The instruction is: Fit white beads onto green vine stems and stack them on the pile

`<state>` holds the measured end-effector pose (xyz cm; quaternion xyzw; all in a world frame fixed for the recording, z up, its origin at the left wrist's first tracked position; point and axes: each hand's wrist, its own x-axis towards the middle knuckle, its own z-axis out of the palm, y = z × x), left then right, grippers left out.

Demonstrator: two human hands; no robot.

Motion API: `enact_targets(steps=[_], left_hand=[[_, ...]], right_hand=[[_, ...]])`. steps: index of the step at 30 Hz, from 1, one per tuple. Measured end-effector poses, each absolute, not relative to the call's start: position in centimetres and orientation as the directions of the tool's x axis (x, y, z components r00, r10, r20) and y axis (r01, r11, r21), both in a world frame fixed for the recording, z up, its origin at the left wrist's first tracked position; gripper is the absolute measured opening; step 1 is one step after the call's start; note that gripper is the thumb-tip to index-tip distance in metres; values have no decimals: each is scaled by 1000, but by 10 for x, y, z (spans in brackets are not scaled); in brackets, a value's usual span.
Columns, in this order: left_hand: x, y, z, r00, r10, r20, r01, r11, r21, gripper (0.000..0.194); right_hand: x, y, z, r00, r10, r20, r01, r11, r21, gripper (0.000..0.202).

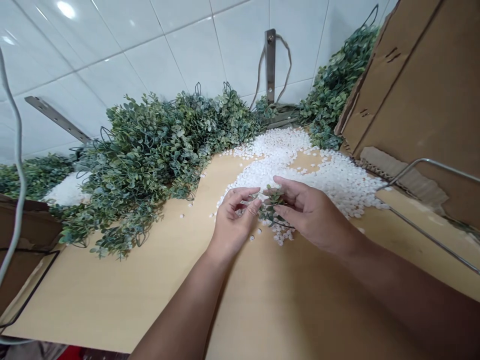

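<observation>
A small green leafy sprig [276, 200], apparently artificial, is held over the table between my two hands. My right hand [309, 210] grips it from the right, thumb below and fingers above. On the other side my left hand [236, 215] has its thumb and index finger bent together at the sprig's left edge; what lies between those fingertips is too small to make out. A thin dark stem [287, 226] curves out under my right thumb. Just behind and below the hands spread many small white plastic pieces [258, 172], a few scattered loose near my left wrist.
Large heaps of leafy sprigs [157, 140] lie along the tiled wall [240, 45], with more foliage [337, 75] at the right. Cardboard [423, 85] stands on the right beside a bent metal rod [423, 161]. A grey cable [18, 165] hangs at the left.
</observation>
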<state>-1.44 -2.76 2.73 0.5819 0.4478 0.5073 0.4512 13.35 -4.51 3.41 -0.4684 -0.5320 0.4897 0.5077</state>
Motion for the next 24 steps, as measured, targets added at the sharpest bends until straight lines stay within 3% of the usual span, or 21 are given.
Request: enact_targets(steps=[4, 10, 15, 20, 24], left_hand=[[-13, -30, 30, 139, 971, 194, 72, -205, 976, 18], [-13, -29, 31, 188, 982, 15, -22, -11, 1000, 23], [-14, -28, 31, 162, 985, 62, 1, -63, 998, 15], [-14, -28, 31, 128, 983, 132, -77, -123, 989, 12], [-13, -29, 32, 157, 977, 147, -111, -130, 985, 10]], right_hand=[[131, -50, 35, -143, 985, 97, 101, 112, -989, 63], [131, -51, 32, -214, 964, 155, 197, 198, -960, 60], [130, -53, 31, -185, 967, 177, 173, 209, -962, 53], [131, -49, 37, -148, 988, 38, -31, 34, -999, 19], [132, -46, 42, -198, 958, -206, -120, -233, -965, 14]])
